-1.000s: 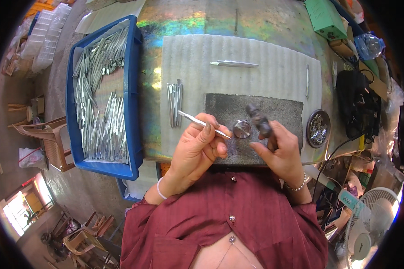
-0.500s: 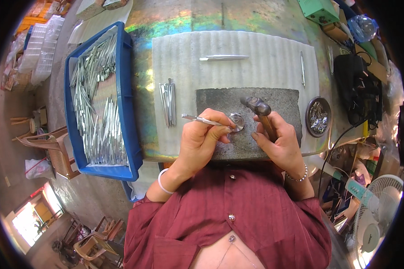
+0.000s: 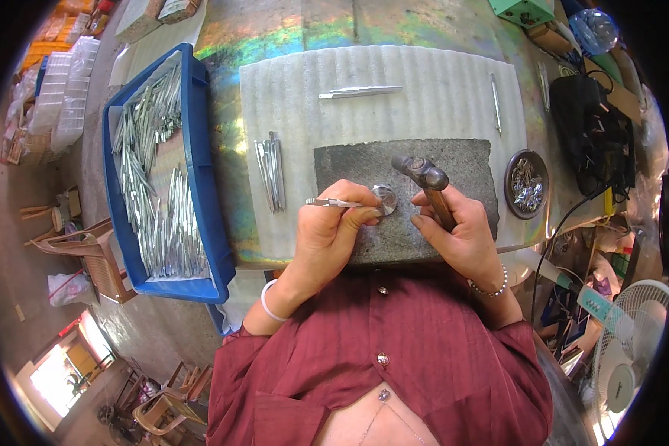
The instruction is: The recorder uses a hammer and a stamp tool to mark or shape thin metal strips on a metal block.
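My left hand (image 3: 334, 230) pinches a thin metal tweezer piece (image 3: 333, 202), holding its tip on a small round steel anvil (image 3: 386, 199). My right hand (image 3: 459, 230) grips the wooden handle of a small hammer (image 3: 424, 177), whose head hangs just above and to the right of the anvil. Both rest on a dark grey stone slab (image 3: 453, 160), which lies on a white ribbed foam mat (image 3: 394, 89).
A small bundle of metal tweezers (image 3: 270, 171) lies left of the slab, one more (image 3: 358, 92) farther back. A blue tray (image 3: 201, 186) full of several metal pieces stands at left. A round dish (image 3: 526, 183) of small parts and black equipment (image 3: 591, 134) sit at right.
The hammer head has come closer to the anvil and my left hand has set the tweezer tip down on it. The view has shifted slightly.
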Tool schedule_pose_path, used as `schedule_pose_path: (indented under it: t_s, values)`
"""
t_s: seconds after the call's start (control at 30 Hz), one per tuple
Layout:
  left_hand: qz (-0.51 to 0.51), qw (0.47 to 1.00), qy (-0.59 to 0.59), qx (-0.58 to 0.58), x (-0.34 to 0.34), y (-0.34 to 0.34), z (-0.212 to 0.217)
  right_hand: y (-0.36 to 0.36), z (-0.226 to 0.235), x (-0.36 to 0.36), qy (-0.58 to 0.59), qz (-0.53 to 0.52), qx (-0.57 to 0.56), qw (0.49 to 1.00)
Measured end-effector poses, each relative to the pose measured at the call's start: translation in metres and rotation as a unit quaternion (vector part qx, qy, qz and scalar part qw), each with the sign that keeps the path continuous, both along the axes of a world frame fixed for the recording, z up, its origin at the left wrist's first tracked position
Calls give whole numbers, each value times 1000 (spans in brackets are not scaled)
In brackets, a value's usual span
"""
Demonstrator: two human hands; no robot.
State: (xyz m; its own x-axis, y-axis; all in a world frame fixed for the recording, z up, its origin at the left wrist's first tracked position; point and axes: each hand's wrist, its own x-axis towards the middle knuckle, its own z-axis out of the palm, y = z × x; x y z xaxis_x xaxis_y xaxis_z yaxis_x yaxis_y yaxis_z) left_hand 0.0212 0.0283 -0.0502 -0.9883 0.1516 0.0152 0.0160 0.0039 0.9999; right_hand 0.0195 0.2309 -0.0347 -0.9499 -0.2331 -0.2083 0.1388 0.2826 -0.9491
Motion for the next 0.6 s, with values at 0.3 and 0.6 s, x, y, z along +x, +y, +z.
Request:
schedule_pose_path:
  t_s: [0.3,0.6]
  values:
    - [-15,991,90,-96,-5,-1,6,1,-1,-1,-7,2,3,1000]
    - [-58,892,266,-361,-2,4,18,-5,28,-4,-8,53,-89,995]
